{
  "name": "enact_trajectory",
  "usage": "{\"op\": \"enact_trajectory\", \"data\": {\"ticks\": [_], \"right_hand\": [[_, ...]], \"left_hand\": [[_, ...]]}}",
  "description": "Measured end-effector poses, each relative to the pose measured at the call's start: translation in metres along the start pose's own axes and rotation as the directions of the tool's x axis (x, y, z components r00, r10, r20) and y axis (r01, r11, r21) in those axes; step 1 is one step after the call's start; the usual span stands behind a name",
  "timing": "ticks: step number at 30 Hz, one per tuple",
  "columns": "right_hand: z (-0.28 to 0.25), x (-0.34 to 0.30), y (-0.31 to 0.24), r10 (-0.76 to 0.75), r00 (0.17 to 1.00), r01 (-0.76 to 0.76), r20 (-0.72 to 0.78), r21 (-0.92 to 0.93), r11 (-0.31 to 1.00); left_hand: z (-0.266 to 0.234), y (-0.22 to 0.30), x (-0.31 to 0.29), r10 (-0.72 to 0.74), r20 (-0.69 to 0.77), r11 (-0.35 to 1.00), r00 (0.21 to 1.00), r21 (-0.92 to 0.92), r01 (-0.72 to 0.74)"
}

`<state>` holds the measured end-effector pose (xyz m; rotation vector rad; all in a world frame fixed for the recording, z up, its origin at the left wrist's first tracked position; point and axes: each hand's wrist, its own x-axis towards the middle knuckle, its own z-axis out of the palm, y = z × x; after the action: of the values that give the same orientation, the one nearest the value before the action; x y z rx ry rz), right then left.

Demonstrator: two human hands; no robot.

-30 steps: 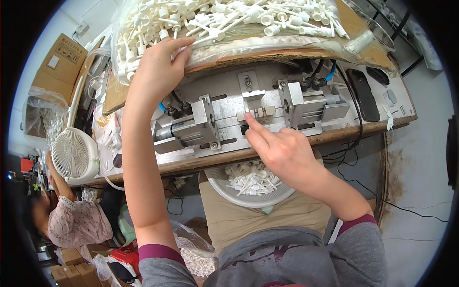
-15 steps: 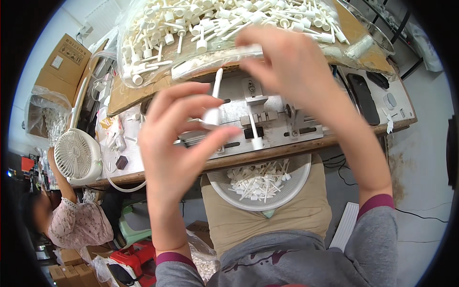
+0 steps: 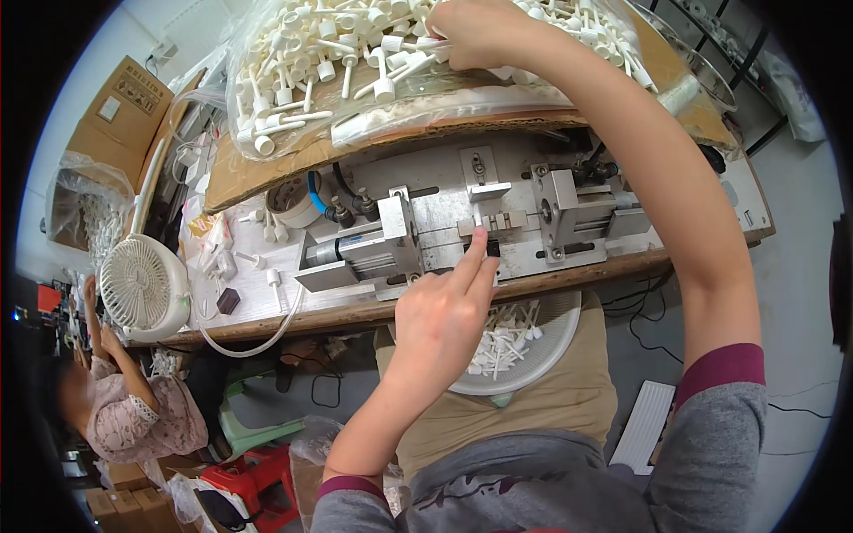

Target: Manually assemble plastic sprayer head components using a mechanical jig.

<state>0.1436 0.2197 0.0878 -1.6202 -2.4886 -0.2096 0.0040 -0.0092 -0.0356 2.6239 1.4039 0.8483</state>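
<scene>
My left hand (image 3: 442,315) hovers at the front of a grey metal press fixture (image 3: 480,222) on the wooden bench, its fingertips touching the middle slot; whether it pinches a part I cannot tell. My right hand (image 3: 480,31) reaches far up into a clear bag of white plastic stems with round caps (image 3: 338,62) and closes on one of them. A white bowl (image 3: 524,342) with several loose white stems rests on my lap under the bench edge.
A small white fan (image 3: 142,284) stands at the bench's left end, with loose white parts (image 3: 267,235) beside it. A cardboard box (image 3: 115,107) sits far left. Another person in a patterned top (image 3: 133,409) works at lower left. Cables hang under the bench.
My right hand rose from the fixture up into the bag of white stems. My left hand came down from the bag to the middle of the fixture.
</scene>
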Motion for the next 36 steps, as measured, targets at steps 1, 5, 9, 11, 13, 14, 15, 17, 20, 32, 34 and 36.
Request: {"op": "enact_trajectory", "data": {"ticks": [1,5,9,11,13,14,15,17,20,32,34,36], "right_hand": [[0.005,0.002,0.004,-0.005,0.999,0.004,-0.044,-0.024,1.000],[0.001,0.010,0.026,-0.049,0.994,0.043,-0.102,-0.053,0.998],[-0.025,0.006,0.047,0.028,0.990,0.019,-0.136,0.335,0.942],[-0.015,0.013,0.075,0.025,0.973,0.137,-0.228,0.668,0.732],[-0.018,0.008,0.075,0.167,0.973,0.036,-0.157,0.825,0.564],[-0.019,0.005,0.075,0.231,0.967,-0.010,-0.110,0.885,0.465],[-0.020,0.002,0.076,0.271,0.962,-0.074,-0.045,0.909,0.410],[-0.023,-0.009,0.081,0.290,0.956,-0.061,-0.039,0.943,0.327],[-0.035,-0.051,0.050,0.165,0.985,0.013,-0.059,0.964,0.267],[0.023,-0.221,-0.034,0.033,0.926,-0.364,0.377,0.911,-0.195],[0.025,-0.230,-0.034,0.114,0.925,-0.343,0.361,0.927,-0.153],[0.029,-0.239,-0.033,0.215,0.929,-0.292,0.302,0.953,-0.076]], "left_hand": [[-0.002,-0.001,0.005,-0.001,0.012,1.000,1.000,0.007,0.001],[-0.003,-0.002,0.011,-0.010,0.035,1.000,0.999,-0.002,0.010],[-0.001,-0.003,0.007,-0.025,0.019,1.000,1.000,-0.017,0.025],[0.001,-0.001,0.009,-0.014,0.023,1.000,1.000,-0.017,0.014],[0.002,-0.002,0.008,-0.017,0.022,1.000,1.000,-0.008,0.017],[0.003,-0.003,0.008,-0.017,0.022,1.000,1.000,-0.004,0.017],[0.002,-0.003,0.008,-0.012,0.026,1.000,1.000,-0.003,0.012],[0.000,-0.002,0.010,-0.002,0.034,1.000,0.999,0.000,0.002],[-0.001,-0.009,0.007,0.028,-0.019,0.998,0.999,-0.048,-0.029],[-0.029,0.019,-0.002,-0.070,-0.267,0.871,0.961,-0.486,-0.072],[-0.029,0.021,-0.004,-0.078,-0.228,0.883,0.971,-0.467,-0.038],[-0.028,0.017,-0.005,-0.076,-0.205,0.907,0.976,-0.421,-0.017]]}}
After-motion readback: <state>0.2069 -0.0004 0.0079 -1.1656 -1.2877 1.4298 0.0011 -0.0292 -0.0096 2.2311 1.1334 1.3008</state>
